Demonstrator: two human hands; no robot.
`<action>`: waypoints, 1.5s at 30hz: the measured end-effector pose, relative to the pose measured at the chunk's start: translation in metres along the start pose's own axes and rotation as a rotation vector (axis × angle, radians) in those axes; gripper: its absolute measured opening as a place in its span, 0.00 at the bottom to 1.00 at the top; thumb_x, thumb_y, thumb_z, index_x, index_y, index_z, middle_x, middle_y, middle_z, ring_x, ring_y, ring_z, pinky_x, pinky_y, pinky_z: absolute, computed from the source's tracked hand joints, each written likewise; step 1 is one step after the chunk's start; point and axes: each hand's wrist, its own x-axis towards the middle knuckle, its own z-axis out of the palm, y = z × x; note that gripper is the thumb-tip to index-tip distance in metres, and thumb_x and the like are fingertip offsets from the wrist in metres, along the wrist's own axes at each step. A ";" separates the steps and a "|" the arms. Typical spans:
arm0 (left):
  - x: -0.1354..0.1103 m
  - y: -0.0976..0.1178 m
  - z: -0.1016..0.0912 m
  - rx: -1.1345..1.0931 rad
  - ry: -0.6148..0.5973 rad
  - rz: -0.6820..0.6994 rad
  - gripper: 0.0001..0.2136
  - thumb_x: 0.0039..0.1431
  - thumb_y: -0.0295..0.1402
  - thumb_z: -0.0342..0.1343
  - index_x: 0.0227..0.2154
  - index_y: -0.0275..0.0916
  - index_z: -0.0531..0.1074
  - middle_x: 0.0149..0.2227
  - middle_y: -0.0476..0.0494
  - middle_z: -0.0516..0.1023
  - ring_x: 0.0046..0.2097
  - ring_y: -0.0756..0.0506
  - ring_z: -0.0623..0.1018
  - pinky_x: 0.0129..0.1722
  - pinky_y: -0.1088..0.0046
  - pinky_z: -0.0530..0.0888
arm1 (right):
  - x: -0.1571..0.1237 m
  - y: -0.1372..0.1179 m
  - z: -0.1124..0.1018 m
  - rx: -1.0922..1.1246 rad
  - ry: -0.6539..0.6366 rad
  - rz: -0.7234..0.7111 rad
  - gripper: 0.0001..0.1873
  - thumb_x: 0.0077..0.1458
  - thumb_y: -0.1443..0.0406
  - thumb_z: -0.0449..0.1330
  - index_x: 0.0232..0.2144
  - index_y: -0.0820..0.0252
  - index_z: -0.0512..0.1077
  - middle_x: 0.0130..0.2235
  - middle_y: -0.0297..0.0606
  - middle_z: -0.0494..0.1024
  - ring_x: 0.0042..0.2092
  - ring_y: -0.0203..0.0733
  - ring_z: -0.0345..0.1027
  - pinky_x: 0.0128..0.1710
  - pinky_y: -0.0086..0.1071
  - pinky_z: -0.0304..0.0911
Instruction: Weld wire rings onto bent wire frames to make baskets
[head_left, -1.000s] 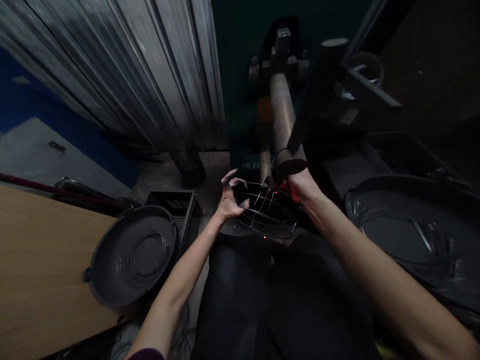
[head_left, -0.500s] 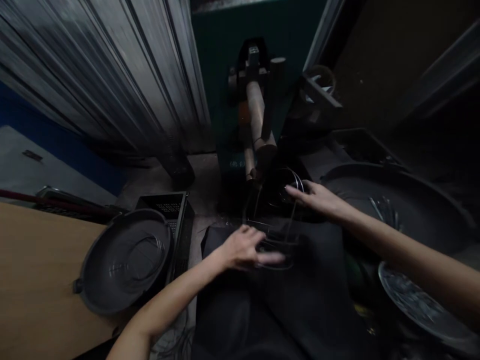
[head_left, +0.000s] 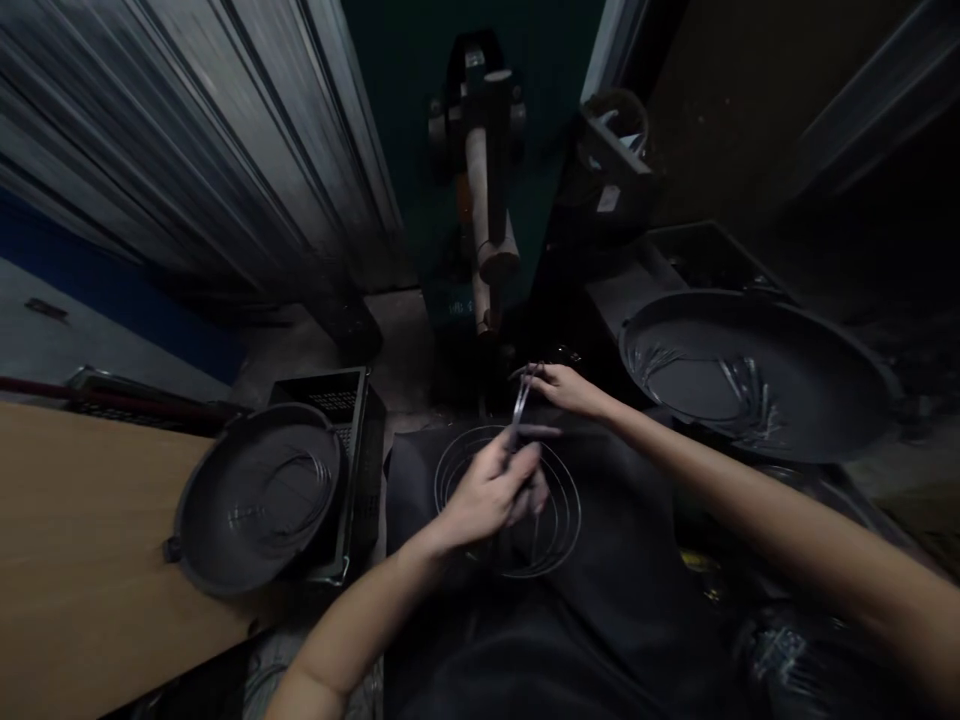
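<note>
A round wire frame of concentric rings (head_left: 575,500) lies on the dark cloth over my lap. Above it is my left hand (head_left: 499,485), slightly blurred, with its forefinger stretched out and the other fingers apart and curved. Farther forward, my right hand (head_left: 564,386) pinches some thin bent metal wire (head_left: 523,395) by its upper end. The wire slants down to the left hand's fingers; whether they touch it I cannot tell. Just beyond the hands stands a machine with thick copper-coloured arms (head_left: 489,255).
A dark round basin (head_left: 217,560) with wire rings in it stands at left, beside a black plastic crate (head_left: 358,440). To the right, a wide dark basin (head_left: 825,400) holds bent wire pieces (head_left: 750,395). A green machine body (head_left: 409,60) rises ahead.
My right hand has come left and inward with the wire. My left hand has risen slightly toward it, turning over the wire frame, which now shows more fully. The view has shifted a little.
</note>
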 end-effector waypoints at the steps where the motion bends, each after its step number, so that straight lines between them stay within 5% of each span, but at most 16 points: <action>1: 0.014 -0.005 0.010 -0.040 -0.003 -0.015 0.24 0.60 0.49 0.49 0.50 0.34 0.64 0.17 0.56 0.67 0.12 0.59 0.56 0.12 0.83 0.53 | 0.013 0.004 0.008 -0.001 0.000 -0.012 0.13 0.58 0.64 0.52 0.40 0.59 0.74 0.41 0.40 0.78 0.43 0.44 0.71 0.46 0.36 0.64; 4: 0.056 -0.020 0.020 -0.152 0.083 -0.032 0.23 0.56 0.50 0.52 0.44 0.35 0.65 0.17 0.57 0.66 0.12 0.59 0.56 0.13 0.83 0.55 | 0.037 0.007 0.021 -0.141 0.042 -0.125 0.14 0.58 0.67 0.54 0.44 0.59 0.75 0.42 0.41 0.76 0.42 0.43 0.71 0.44 0.33 0.65; 8: 0.076 -0.029 -0.003 -0.155 0.225 -0.017 0.22 0.52 0.48 0.57 0.40 0.34 0.68 0.22 0.53 0.70 0.18 0.56 0.68 0.18 0.82 0.63 | 0.046 0.003 0.014 -0.393 -0.010 -0.112 0.20 0.60 0.66 0.52 0.54 0.58 0.69 0.41 0.44 0.74 0.39 0.44 0.71 0.37 0.32 0.65; 14: 0.066 -0.023 -0.045 -0.055 -0.018 -0.099 0.24 0.55 0.50 0.54 0.41 0.31 0.72 0.29 0.43 0.77 0.24 0.53 0.74 0.23 0.79 0.68 | 0.018 0.011 0.000 -0.504 -0.044 -0.027 0.28 0.61 0.63 0.50 0.63 0.61 0.56 0.52 0.53 0.69 0.46 0.54 0.69 0.43 0.44 0.65; 17: 0.080 -0.027 -0.047 0.008 -0.070 -0.104 0.25 0.59 0.51 0.48 0.42 0.31 0.71 0.30 0.42 0.78 0.22 0.54 0.72 0.24 0.79 0.68 | -0.027 0.007 0.005 -0.318 0.022 0.100 0.28 0.62 0.59 0.48 0.61 0.64 0.59 0.53 0.53 0.70 0.50 0.57 0.66 0.50 0.51 0.61; 22: 0.109 -0.036 -0.047 0.200 -0.041 0.040 0.22 0.61 0.49 0.46 0.32 0.33 0.73 0.28 0.46 0.75 0.29 0.52 0.73 0.32 0.77 0.70 | -0.084 -0.031 0.032 0.522 -0.368 0.373 0.26 0.51 0.48 0.60 0.47 0.58 0.72 0.40 0.42 0.77 0.45 0.49 0.70 0.46 0.42 0.68; 25: 0.084 -0.031 -0.055 0.341 -0.013 0.099 0.19 0.60 0.48 0.48 0.35 0.35 0.73 0.33 0.45 0.75 0.37 0.47 0.76 0.40 0.70 0.72 | -0.081 -0.050 0.052 0.701 -0.250 0.552 0.28 0.40 0.44 0.66 0.32 0.61 0.73 0.28 0.38 0.75 0.29 0.40 0.70 0.30 0.33 0.69; 29: -0.003 -0.040 -0.066 0.760 -0.008 0.222 0.22 0.58 0.39 0.55 0.54 0.39 0.64 0.51 0.38 0.70 0.55 0.39 0.69 0.54 0.57 0.65 | -0.061 -0.052 0.049 0.741 -0.044 0.606 0.24 0.41 0.46 0.67 0.29 0.61 0.72 0.22 0.33 0.71 0.20 0.30 0.60 0.19 0.25 0.59; 31: -0.041 -0.067 -0.069 1.054 -0.126 0.227 0.30 0.54 0.34 0.57 0.60 0.37 0.56 0.59 0.31 0.62 0.61 0.34 0.60 0.58 0.51 0.60 | -0.055 -0.049 0.040 0.763 -0.133 0.611 0.23 0.42 0.49 0.68 0.34 0.59 0.73 0.24 0.33 0.73 0.22 0.32 0.63 0.20 0.25 0.61; 33: -0.060 -0.104 -0.071 1.295 -0.079 0.266 0.33 0.52 0.30 0.57 0.61 0.40 0.54 0.61 0.31 0.57 0.63 0.32 0.55 0.59 0.45 0.55 | -0.055 -0.047 0.037 0.762 -0.319 0.606 0.24 0.41 0.49 0.68 0.36 0.59 0.74 0.26 0.35 0.75 0.24 0.36 0.67 0.22 0.28 0.64; 35: -0.057 -0.137 -0.073 1.405 0.069 0.368 0.28 0.53 0.31 0.55 0.59 0.45 0.58 0.58 0.35 0.61 0.60 0.34 0.60 0.58 0.46 0.55 | -0.055 -0.047 0.038 0.729 -0.436 0.594 0.24 0.39 0.49 0.68 0.31 0.60 0.75 0.26 0.37 0.75 0.26 0.38 0.69 0.25 0.30 0.65; 38: -0.035 -0.155 -0.080 1.408 0.151 0.452 0.25 0.54 0.36 0.53 0.57 0.44 0.61 0.48 0.38 0.66 0.48 0.39 0.68 0.51 0.52 0.63 | -0.054 -0.047 0.044 0.706 -0.329 0.622 0.24 0.36 0.48 0.69 0.26 0.62 0.74 0.24 0.38 0.74 0.25 0.36 0.67 0.23 0.28 0.63; 41: -0.014 -0.134 -0.090 1.367 0.094 0.375 0.32 0.51 0.38 0.51 0.61 0.40 0.55 0.43 0.38 0.66 0.42 0.39 0.67 0.43 0.58 0.66 | -0.047 -0.046 0.044 0.754 -0.127 0.690 0.27 0.32 0.49 0.72 0.29 0.62 0.73 0.25 0.38 0.74 0.20 0.30 0.60 0.17 0.25 0.56; 45: 0.004 -0.095 -0.093 1.243 0.132 0.285 0.38 0.47 0.38 0.52 0.63 0.36 0.51 0.41 0.39 0.65 0.41 0.40 0.67 0.41 0.61 0.67 | -0.032 -0.049 0.041 0.783 -0.009 0.708 0.28 0.29 0.52 0.74 0.29 0.60 0.69 0.24 0.33 0.71 0.17 0.26 0.52 0.14 0.24 0.49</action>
